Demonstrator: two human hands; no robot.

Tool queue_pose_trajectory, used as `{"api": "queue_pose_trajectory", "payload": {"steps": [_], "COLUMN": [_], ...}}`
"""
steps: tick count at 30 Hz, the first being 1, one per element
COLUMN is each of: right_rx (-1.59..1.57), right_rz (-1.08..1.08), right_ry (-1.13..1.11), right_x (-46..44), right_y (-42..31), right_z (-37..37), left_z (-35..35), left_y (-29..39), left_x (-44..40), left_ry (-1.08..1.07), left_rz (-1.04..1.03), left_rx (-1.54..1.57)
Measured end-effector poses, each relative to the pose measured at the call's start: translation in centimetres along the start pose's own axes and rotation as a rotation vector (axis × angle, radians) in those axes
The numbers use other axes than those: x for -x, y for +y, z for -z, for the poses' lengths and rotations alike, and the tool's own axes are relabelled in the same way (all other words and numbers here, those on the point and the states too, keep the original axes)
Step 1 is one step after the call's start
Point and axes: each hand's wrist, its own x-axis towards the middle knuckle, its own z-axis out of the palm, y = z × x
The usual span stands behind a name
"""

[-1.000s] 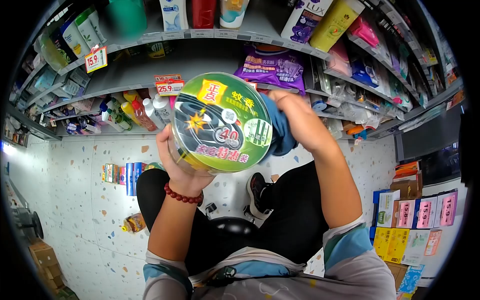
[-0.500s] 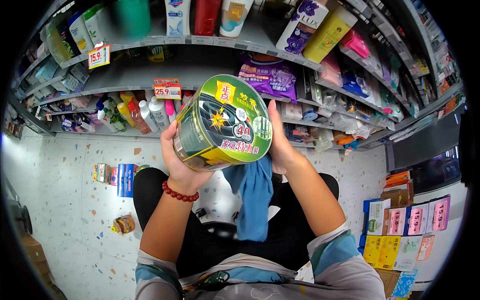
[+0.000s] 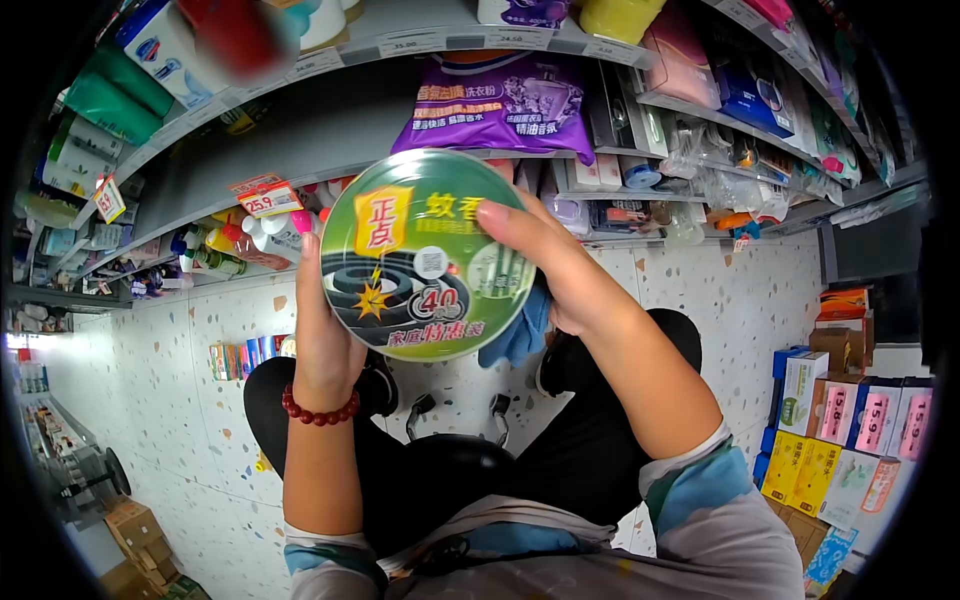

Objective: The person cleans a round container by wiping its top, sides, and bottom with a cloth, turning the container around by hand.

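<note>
A round green tub (image 3: 430, 255) with a printed lid is held between my two hands, its lid facing up toward the camera. My left hand (image 3: 325, 335), with a red bead bracelet at the wrist, supports the tub's left side. My right hand (image 3: 545, 255) grips the right side, its thumb lying over the lid's edge. A blue cloth (image 3: 520, 335) hangs below the tub near my right hand; how it is held is hidden. Behind the tub, a purple bag (image 3: 500, 105) lies on the grey shelf (image 3: 300, 150).
Bottles (image 3: 240, 240) stand on the lower shelf. Small boxes (image 3: 235, 360) are on the speckled floor at the left. Stacked boxes (image 3: 810, 470) with pink price labels stand at the right. Cartons (image 3: 140, 535) lie at the lower left.
The view has shifted closer to the purple bag. The tub has turned so its lid faces the camera more squarely. My right thumb has moved onto the lid, and less of the cloth shows.
</note>
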Motion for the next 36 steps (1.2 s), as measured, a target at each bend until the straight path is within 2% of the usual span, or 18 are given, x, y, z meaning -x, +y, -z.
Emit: {"api": "queue_pose_trajectory", "payload": {"steps": [1, 2, 6, 7, 9, 12, 16, 19, 22, 36], "right_rx": [0.057, 0.089, 0.195, 0.194, 0.316, 0.37, 0.379, 0.439, 0.29, 0.344], "right_rz": [0.036, 0.027, 0.047, 0.044, 0.173, 0.26, 0.227, 0.154, 0.024, -0.039], "right_ry": [0.08, 0.105, 0.13, 0.125, 0.08, 0.062, 0.068, 0.168, 0.156, 0.213], "right_x": [-0.1, -0.6, -1.6, -1.6, -1.5, -1.8, -2.5, -3.2, -3.1, -3.4], "right_y": [-0.3, 0.0, 0.7, 0.6, 0.2, 0.7, 2.2, 3.5, 3.8, 5.1], "right_z": [-0.1, 0.3, 1.0, 1.0, 0.6, 0.3, 0.6, 1.0, 0.3, 1.1], "left_z": [-0.2, -0.6, -0.6, -0.6, -1.0, -0.9, -0.6, -0.1, 0.4, 2.5], "left_y": [-0.2, -0.4, -1.8, -1.8, -1.7, -1.7, -1.6, -1.7, -1.7, -3.7], "left_x": [-0.2, -0.4, -0.8, -0.8, -0.8, -0.3, -0.2, -0.6, -0.7, -0.4], "left_ry": [0.094, 0.076, 0.214, 0.218, 0.143, 0.184, 0.237, 0.3, 0.317, 0.444], "left_rz": [0.057, 0.079, 0.039, 0.036, 0.002, -0.017, -0.02, 0.018, 0.114, 0.133], "left_rx": [-0.027, -0.033, -0.048, -0.051, -0.194, -0.176, -0.107, -0.01, 0.068, 0.159]}}
